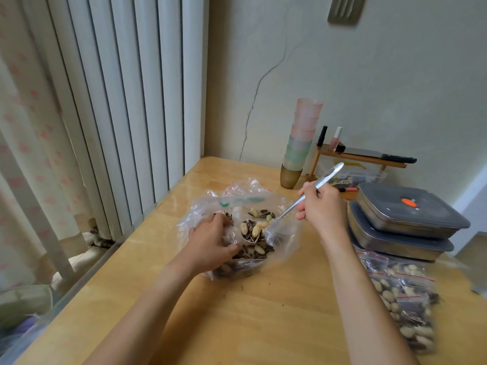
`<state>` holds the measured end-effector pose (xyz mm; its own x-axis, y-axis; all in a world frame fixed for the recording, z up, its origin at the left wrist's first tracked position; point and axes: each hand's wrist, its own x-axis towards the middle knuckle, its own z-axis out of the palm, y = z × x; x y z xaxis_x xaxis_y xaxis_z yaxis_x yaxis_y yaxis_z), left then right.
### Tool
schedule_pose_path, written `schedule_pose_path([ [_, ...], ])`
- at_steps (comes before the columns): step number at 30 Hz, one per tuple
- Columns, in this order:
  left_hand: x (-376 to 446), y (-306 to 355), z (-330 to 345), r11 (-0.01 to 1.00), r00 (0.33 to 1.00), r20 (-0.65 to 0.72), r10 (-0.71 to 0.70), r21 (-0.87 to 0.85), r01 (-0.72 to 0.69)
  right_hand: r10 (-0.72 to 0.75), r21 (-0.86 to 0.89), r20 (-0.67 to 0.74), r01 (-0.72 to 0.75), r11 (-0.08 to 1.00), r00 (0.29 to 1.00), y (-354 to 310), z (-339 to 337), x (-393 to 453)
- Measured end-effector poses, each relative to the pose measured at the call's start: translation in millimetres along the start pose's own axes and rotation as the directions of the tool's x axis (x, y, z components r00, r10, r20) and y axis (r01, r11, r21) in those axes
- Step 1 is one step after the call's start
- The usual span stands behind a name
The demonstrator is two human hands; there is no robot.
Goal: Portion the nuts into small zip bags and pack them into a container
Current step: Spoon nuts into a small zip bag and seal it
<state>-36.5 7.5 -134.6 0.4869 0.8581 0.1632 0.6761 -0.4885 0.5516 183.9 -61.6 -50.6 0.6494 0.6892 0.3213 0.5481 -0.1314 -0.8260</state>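
The fingers of the right hand (321, 209) are curling round the middle of a metal spoon (311, 192), thumb and knuckles closed on the handle, which is slanting up to the right while its bowl is dipping down to the left into a big clear plastic bag (284, 233) of mixed nuts (253, 233); the bowl seems to be carrying a heap of striped seeds and pale peanuts. The left hand (210, 245) is gripping the crumpled plastic on the near left side of the pile, fingers bent into it; whether it is pinching a small bag's mouth or just the big bag's edge is impossible to tell. The bag is sitting near the middle of a wooden table (237, 325). To the right, filled small bags (403, 299) with red zip strips are lying in a heap, just in front of two stacked metal containers (405, 222) with grey lids, both closed. Scooping appears to be the step under way. To do it well, the spoon should be lifting level so nothing rolls off, and the left hand should be keeping the plastic pulled open and steady. Pastel cups (300, 146) are standing stacked by the wall.
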Motion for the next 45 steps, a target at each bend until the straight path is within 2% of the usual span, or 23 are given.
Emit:
schedule_pose_path([
  [5, 0.3, 3.7, -0.2, 1.000, 1.000, -0.029, -0.004, -0.002, 0.004, -0.024, 0.016, 0.001, 0.024, 1.000, 1.000, -2.2, 0.4, -0.5],
  [10, 8.5, 7.3, -2.1, 0.995, 0.995, -0.084, -0.053, -0.087, 0.046, -0.043, 0.029, 0.004, 0.043, 0.999, 0.999, -4.7, 0.8, -2.0],
  [16, 22.6, 5.3, -4.7, 0.989, 0.982, -0.176, 0.074, 0.141, -0.050, -0.034, 0.034, -0.009, 0.035, 0.999, 0.999, -9.2, -3.8, -1.4],
  [18, 24.8, 6.1, -3.0, 0.986, 0.988, -0.125, 0.087, 0.154, -0.067, -0.044, 0.027, -0.007, 0.044, 0.999, 0.999, -9.8, -4.1, -1.6],
  [22, 24.2, 13.9, -8.2, 0.999, 0.995, 0.102, 0.005, 0.049, -0.010, -0.052, 0.016, -0.005, 0.052, 0.999, 0.999, -9.3, -2.3, -2.7],
  [24, 24.5, 15.4, -9.1, 0.996, 0.988, 0.155, -0.016, 0.093, 0.002, -0.056, 0.011, -0.006, 0.056, 0.998, 0.998, -8.7, -2.0, -2.2],
  [28, 24.6, 15.3, -7.4, 0.987, 0.987, 0.151, -0.046, 0.160, 0.022, -0.044, 0.033, 0.000, 0.044, 0.998, 0.999, -9.0, -2.3, -2.5],
  [32, 22.7, 12.8, -2.5, 0.995, 0.993, 0.101, -0.054, 0.092, 0.045, -0.045, 0.028, 0.002, 0.045, 0.999, 0.999, -8.5, -4.4, -2.1],
  [38, 19.9, 12.1, -10.6, 1.000, 0.997, 0.071, -0.016, -0.019, 0.017, -0.053, 0.031, 0.024, 0.052, 0.998, 0.998, -8.5, -6.9, -0.8],
  [45, 19.4, 13.5, -14.2, 0.998, 0.997, 0.052, 0.058, 0.024, -0.060, -0.082, 0.040, 0.060, 0.080, 0.996, 0.995, -13.0, -6.8, -3.6],
])
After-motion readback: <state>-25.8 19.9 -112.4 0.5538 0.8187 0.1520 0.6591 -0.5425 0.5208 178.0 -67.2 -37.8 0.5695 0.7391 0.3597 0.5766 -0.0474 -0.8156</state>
